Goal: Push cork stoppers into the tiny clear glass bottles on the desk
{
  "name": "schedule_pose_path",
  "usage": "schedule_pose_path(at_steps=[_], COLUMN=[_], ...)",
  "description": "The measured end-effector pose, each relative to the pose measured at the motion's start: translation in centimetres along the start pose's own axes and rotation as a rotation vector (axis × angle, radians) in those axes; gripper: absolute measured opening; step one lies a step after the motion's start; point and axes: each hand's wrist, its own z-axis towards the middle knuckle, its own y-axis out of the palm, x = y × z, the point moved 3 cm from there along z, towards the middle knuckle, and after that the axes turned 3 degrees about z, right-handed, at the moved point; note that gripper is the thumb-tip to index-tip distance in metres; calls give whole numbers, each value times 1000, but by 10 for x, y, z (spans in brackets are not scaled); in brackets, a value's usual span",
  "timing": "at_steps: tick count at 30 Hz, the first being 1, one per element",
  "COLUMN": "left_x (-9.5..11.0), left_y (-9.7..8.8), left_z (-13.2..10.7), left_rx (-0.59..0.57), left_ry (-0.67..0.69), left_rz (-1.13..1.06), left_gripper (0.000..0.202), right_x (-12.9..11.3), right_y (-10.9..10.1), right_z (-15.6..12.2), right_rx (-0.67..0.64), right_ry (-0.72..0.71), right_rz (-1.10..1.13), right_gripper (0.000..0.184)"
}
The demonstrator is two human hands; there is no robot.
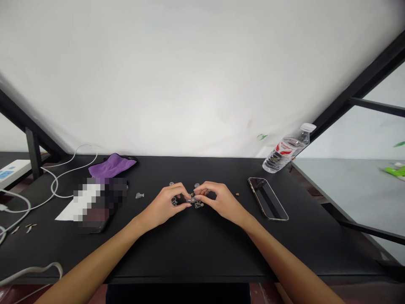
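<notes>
Over the middle of the black table, my left hand (168, 202) and my right hand (219, 198) meet fingertip to fingertip. Both pinch a tiny clear glass bottle (193, 200), partly covered by the fingers. Around and under the hands lie several similar small glass bottles, one of them a bottle (198, 205) with a brownish end just below the right fingertips. Another small clear bottle (139, 195) lies on its side to the left of my left hand. A small brown piece (237, 194), perhaps a cork, rests to the right of my right hand.
A phone (268, 198) lies on the right, with a water bottle (289, 148) leaning behind it. On the left are a purple cloth (111, 166), a white paper (68, 207) partly blurred out, white cables (54, 185) and a power strip (14, 172). Black frame bars (357, 88) flank the table (190, 253).
</notes>
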Motion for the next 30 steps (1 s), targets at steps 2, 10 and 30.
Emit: schedule_pose_path(at_steps=[2,10,30], left_x=[-5,-16,-40], left_y=[-1,9,-26], left_z=[0,-4,-5], left_rx=[-34,-120,93], left_ry=[11,22,-193], left_rz=[47,331,607], left_gripper=[8,10,16], right_x=[-1,-1,8], right_y=[-6,-30,-54], right_z=[0,1,1], right_rx=[34,146,197], right_ry=[-6,-16,-15], right_rz=[-33,-174,-342], right_gripper=[21,20,23])
